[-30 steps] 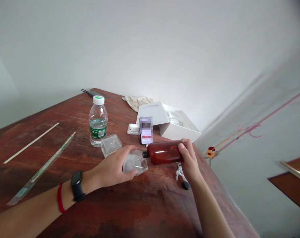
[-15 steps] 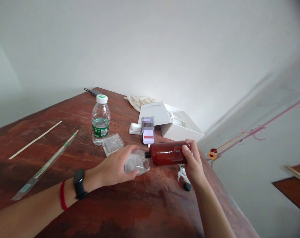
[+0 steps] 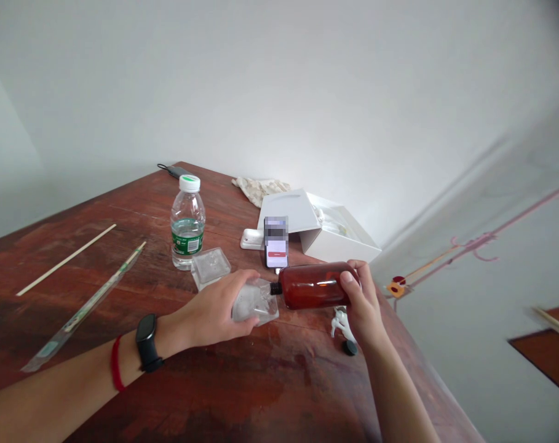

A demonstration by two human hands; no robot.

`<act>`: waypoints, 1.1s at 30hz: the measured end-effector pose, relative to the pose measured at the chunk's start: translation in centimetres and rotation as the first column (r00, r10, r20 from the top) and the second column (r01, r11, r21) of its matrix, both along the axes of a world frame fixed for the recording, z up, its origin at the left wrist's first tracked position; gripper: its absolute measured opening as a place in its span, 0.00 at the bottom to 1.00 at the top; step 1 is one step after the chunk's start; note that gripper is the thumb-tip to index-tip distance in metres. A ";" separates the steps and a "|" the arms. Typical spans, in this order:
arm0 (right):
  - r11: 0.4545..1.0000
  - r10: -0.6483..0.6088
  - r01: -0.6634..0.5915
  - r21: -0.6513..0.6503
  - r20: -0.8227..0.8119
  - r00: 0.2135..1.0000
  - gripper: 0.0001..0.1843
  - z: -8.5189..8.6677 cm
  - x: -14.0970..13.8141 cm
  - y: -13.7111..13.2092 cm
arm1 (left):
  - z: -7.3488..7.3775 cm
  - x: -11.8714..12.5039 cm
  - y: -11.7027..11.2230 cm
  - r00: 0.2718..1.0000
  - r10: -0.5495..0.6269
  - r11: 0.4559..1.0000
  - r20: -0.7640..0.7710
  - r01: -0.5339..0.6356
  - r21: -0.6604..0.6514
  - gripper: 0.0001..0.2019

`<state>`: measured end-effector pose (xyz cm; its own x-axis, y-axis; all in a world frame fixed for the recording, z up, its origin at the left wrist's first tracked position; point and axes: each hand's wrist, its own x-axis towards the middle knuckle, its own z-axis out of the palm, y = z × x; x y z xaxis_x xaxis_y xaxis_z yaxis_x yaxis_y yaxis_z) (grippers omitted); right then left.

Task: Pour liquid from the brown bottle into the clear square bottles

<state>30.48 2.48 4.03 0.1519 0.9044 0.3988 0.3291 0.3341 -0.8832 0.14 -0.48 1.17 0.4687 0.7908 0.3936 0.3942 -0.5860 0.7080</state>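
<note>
My left hand is wrapped round a clear, square-edged plastic mold that rests low over the table. Tipped onto its side, a reddish-brown plastic bottle lies in the grip of my right hand, held near its base. The bottle's uncapped black neck points left, at the edge of the mold. Whether liquid is flowing from it I cannot tell. Behind my left hand sits a second clear mold. Below my right hand are a small white figure and a black cap.
A water bottle stands upright at the back left. One bare wooden stick and wrapped chopsticks lie left. A phone leans against a white box, with a cloth behind. The table's right edge runs past my right arm.
Almost nothing differs. The brown bottle and my right hand have shifted very slightly to the right; my left hand and the mold keep their place.
</note>
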 end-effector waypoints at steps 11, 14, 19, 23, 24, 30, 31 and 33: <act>1.000 0.029 -0.029 -0.004 -0.006 1.000 0.21 0.2 -0.1 -0.1 | 0.1 0.0 -0.1 1.000 0.004 1.000 -0.006 -0.004 0.000 0.34; 0.999 0.039 -0.039 -0.008 -0.013 0.999 0.20 0.1 0.1 -0.1 | 0.0 0.0 0.0 1.000 0.007 1.000 -0.004 -0.007 0.001 0.34; 0.999 0.039 -0.039 -0.022 -0.010 0.999 0.21 0.1 0.1 -0.1 | -0.1 0.0 0.0 1.000 0.014 1.000 -0.005 -0.014 -0.005 0.34; 0.999 0.034 -0.034 -0.018 -0.013 0.999 0.21 0.1 0.1 -0.3 | -0.1 0.0 0.0 1.000 0.023 1.000 -0.007 -0.023 -0.013 0.34; 0.999 0.032 -0.032 -0.009 -0.011 0.999 0.21 0.1 0.1 -0.3 | -0.1 0.1 -0.1 1.000 0.020 1.000 -0.009 -0.021 -0.014 0.34; 0.999 0.032 -0.032 0.029 0.009 0.999 0.20 0.1 0.2 -0.2 | 0.1 0.1 -0.1 0.999 0.039 0.999 -0.003 -0.039 -0.036 0.33; 0.999 0.034 -0.034 0.032 0.009 0.999 0.20 0.1 0.2 -0.2 | 0.1 0.1 -0.1 0.999 0.036 0.999 -0.004 -0.037 -0.036 0.33; 0.999 0.035 -0.036 0.039 0.008 0.999 0.20 0.2 0.1 -0.3 | 0.1 0.1 -0.1 1.000 0.030 0.999 -0.009 -0.030 -0.032 0.33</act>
